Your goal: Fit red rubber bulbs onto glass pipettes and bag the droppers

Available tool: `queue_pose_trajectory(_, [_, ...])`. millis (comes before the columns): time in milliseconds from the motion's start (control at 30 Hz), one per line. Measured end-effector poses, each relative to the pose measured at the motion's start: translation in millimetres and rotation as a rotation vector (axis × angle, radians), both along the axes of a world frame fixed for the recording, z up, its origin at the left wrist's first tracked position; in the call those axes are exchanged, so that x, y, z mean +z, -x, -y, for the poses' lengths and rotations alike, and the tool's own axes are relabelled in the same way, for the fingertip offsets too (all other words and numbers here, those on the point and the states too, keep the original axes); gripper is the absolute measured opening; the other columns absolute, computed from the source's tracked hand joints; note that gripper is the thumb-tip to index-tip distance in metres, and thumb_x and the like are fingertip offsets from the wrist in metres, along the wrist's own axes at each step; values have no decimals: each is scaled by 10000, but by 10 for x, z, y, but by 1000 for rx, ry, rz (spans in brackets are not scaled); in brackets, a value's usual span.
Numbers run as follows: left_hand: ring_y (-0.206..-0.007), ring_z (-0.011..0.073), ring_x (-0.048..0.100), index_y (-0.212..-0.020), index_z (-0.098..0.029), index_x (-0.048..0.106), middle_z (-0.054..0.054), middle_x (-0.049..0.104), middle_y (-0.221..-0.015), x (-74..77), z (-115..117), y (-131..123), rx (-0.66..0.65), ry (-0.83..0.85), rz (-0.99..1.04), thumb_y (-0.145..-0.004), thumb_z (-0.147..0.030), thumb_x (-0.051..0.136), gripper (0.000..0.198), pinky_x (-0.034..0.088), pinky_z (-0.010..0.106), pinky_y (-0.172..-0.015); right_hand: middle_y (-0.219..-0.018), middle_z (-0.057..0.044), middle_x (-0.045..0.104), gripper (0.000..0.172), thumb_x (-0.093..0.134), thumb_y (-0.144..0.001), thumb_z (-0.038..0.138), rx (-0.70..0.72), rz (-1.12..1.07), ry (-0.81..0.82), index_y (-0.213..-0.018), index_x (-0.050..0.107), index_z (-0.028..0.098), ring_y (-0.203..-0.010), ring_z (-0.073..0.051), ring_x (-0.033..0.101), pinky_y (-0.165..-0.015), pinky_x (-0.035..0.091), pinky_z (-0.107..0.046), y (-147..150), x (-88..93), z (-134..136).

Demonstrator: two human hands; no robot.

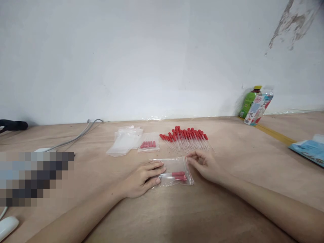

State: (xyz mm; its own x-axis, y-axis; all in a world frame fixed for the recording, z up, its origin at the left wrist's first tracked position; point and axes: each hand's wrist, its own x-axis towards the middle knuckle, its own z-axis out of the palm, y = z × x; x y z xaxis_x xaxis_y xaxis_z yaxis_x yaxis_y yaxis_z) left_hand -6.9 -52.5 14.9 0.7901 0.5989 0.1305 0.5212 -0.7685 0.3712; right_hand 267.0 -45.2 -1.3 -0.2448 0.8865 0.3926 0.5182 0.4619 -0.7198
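A clear zip bag (174,165) lies in front of me with red-bulbed droppers (180,174) inside, their bulbs toward the bag's right end. My left hand (145,179) rests flat on the bag's left part, fingers stretched out over the thin dropper tubes. At the upper right corner, by the zip strip, my right hand (202,165) pinches the bag's edge between thumb and forefinger. Just beyond the bag, a pile of droppers (188,136) with red bulbs is spread out, tubes toward me. Left of the pile sits another zip bag (149,144) with several droppers in it.
Flat zip bags (125,140) overlap at the left of the filled one. A grey cable (78,136) runs across the left side, near a white mouse (8,226). A green bottle (248,102) and a carton-like pack (258,109) stand by the wall; a blue packet (308,152) lies right.
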Motion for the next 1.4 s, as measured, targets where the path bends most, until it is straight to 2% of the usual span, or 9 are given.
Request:
queue_pose_trajectory(133, [-1275,201,276,-1312,-280,329,25,315,-1383,-13,-13,9,-17,-2,-9,-894,-326,374,423,228,417,-1051,-737,-2,640,139,515,-755,289,-193,219,-186,-732,626,209,-718,-149,549,-709,341,-307,111,172,-236])
queue_pose_trajectory(333, [-1278,199,271,-1324,-275,310,29,302,-1391,-22,-15,9,-20,-28,-50,-886,-349,383,450,224,410,-1055,-846,-28,642,230,455,-807,348,-288,548,-203,-803,655,233,-854,-191,507,-771,227,-361,569,321,-739])
queue_pose_trajectory(533, [-1286,198,251,-1328,-268,303,31,292,-1395,25,9,-3,-7,-17,-89,-888,-364,376,456,191,422,-1065,-945,-103,602,314,489,-767,443,-291,571,-193,-872,657,200,-937,-251,456,-818,182,-414,944,285,-1153])
queue_pose_trajectory(733, [-1284,209,255,-1327,-272,305,28,288,-1396,50,21,-6,-4,-25,-105,-888,-369,373,455,202,426,-1061,-921,-101,600,199,515,-758,317,-344,437,-126,-772,666,189,-946,-251,460,-827,198,-427,1019,273,-1276])
queue_pose_trajectory(867, [-1290,198,241,-1333,-272,292,18,278,-1401,31,15,2,-8,-41,-116,-892,-370,364,457,204,413,-1063,-888,-65,615,237,453,-797,358,-375,237,-77,-859,599,182,-877,-208,520,-790,307,-375,870,357,-1249])
queue_pose_trajectory(1033, [-1287,188,247,-1330,-282,295,6,287,-1399,20,11,6,1,-36,-110,-889,-377,370,457,203,396,-1067,-833,-29,610,318,210,-893,397,-342,-53,-81,-1040,397,185,-669,-104,555,-603,412,-245,347,392,-987])
queue_pose_trajectory(1133, [-1285,190,252,-1328,-280,300,11,288,-1398,20,5,6,-5,-24,-95,-887,-372,377,457,201,397,-1068,-682,22,578,322,446,-792,489,-255,-524,-79,-933,378,208,-510,-90,499,-512,407,-233,7,284,-704])
queue_pose_trajectory(1233, [-1286,190,251,-1330,-283,294,12,287,-1399,18,-5,7,-12,-20,-91,-890,-364,374,454,205,397,-1067,-655,34,571,377,538,-724,513,-260,-647,22,-893,395,209,-483,-78,483,-483,400,-217,-174,118,-442])
queue_pose_trajectory(1400, [-1288,197,244,-1336,-287,277,12,274,-1404,9,-10,12,-16,-37,-96,-895,-362,360,455,214,412,-1061,-702,23,595,372,593,-684,498,-183,-803,228,-847,421,211,-575,-96,557,-572,450,-239,-145,-82,-198])
